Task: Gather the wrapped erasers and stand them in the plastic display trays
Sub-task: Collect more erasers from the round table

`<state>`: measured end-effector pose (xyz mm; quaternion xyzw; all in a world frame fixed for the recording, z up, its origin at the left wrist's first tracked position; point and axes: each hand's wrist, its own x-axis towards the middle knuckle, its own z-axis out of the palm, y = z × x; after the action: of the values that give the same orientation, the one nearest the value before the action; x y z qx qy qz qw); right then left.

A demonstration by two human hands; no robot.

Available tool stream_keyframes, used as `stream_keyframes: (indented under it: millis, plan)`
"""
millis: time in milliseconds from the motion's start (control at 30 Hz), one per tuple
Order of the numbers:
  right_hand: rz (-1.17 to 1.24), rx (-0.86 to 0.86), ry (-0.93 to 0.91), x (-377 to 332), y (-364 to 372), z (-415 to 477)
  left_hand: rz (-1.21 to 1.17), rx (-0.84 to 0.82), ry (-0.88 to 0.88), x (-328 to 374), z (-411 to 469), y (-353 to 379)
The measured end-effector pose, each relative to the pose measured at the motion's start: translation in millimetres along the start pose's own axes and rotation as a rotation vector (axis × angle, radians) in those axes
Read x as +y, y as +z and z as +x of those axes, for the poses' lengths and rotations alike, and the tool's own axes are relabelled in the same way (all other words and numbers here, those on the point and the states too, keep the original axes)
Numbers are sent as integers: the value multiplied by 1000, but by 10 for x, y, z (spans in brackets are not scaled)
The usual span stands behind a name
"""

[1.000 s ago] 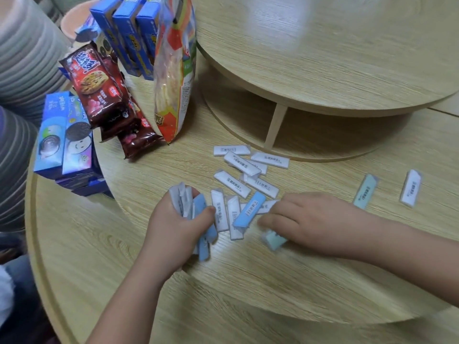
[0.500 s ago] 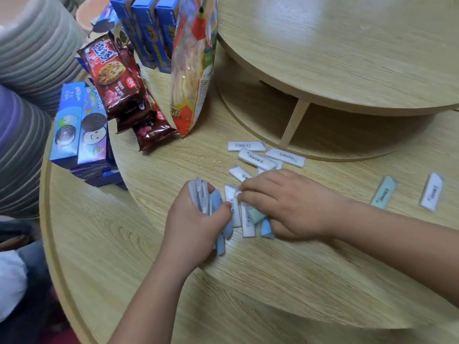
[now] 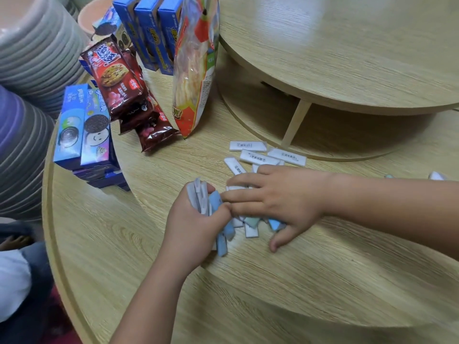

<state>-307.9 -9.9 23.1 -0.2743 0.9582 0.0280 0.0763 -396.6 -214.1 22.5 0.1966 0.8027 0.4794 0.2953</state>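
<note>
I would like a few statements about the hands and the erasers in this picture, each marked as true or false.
1. The left hand grips a bundle of erasers. True.
2. The right hand rests with fairly straight fingers on erasers that lie on the table. True.
3. No eraser lies beyond the right hand. False: several white erasers lie flat there.
4. A plastic tray stands beside the hands. False: no tray is in view.
5. The snack bag lies flat on the table. False: it stands upright.
</note>
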Motion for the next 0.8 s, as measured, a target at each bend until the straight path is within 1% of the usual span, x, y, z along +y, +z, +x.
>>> stream_keyframes:
  millis: [100, 200, 367, 533, 667, 800]
  plan:
    - [-2, 42, -64, 52, 11, 49, -17, 60, 9, 5, -16, -2]
    - [37, 66, -64, 43, 59, -10, -37, 82, 18, 4, -21, 5]
    - [119, 85, 34, -58, 122, -196, -16, 57, 35, -12, -20, 4]
    - [67, 119, 76, -226, 230, -397, 2, 62, 13, -19, -25, 12]
    - [87, 128, 144, -349, 219, -396, -1, 56, -6, -17, -21, 24]
    - [117, 184, 246, -396, 190, -370, -1, 69, -10, -5, -28, 37]
